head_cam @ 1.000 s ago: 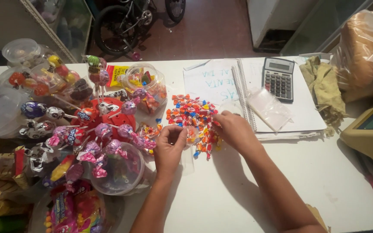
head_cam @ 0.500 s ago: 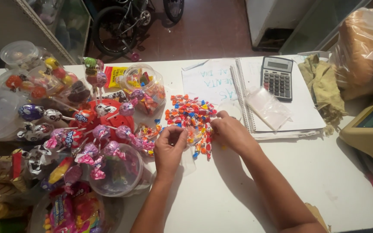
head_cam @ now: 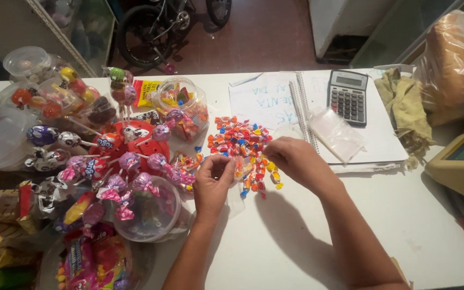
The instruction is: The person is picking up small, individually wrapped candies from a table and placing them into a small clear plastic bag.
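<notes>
1. Candies (head_cam: 243, 147) lie in a loose, flat heap on the white table (head_cam: 307, 241), just in front of a spiral notebook (head_cam: 296, 102); small, twist-wrapped pieces in red, orange, blue and yellow, the wrappers glossy and crinkled
2. Left hand (head_cam: 213, 180) rests at the near left edge of the heap, fingers curled inward with thumb and fingertips pinched together; it appears to grasp a thin clear bag (head_cam: 237, 188), whose film shows faintly below the hand with a few candies inside, though the grip itself is partly hidden
3. Right hand (head_cam: 294, 158) sits at the right edge of the heap, fingers bent down onto the candies; whether a piece is pinched I cannot tell
4. Step in hand, by judgement: portioning candies from the heap into the bag, one hand holding the mouth, the other picking
5. Next move, by judgement, calls for a fine pinch on a single slippery wrapper and a short carry to the bag mouth, which the left hand must keep spread, the film being limp
6. Lollipops (head_cam: 124, 161) stand on a red holder to the left, round heads in shiny foil on thin white sticks; clear plastic jars (head_cam: 181, 102) hold more sweets
7. Calculator (head_cam: 348, 96), hard and grey, lies on the notebook beside a stack of spare bags (head_cam: 336, 134), flat and translucent; an olive cloth (head_cam: 404, 104), soft and crumpled, lies to the right
</notes>
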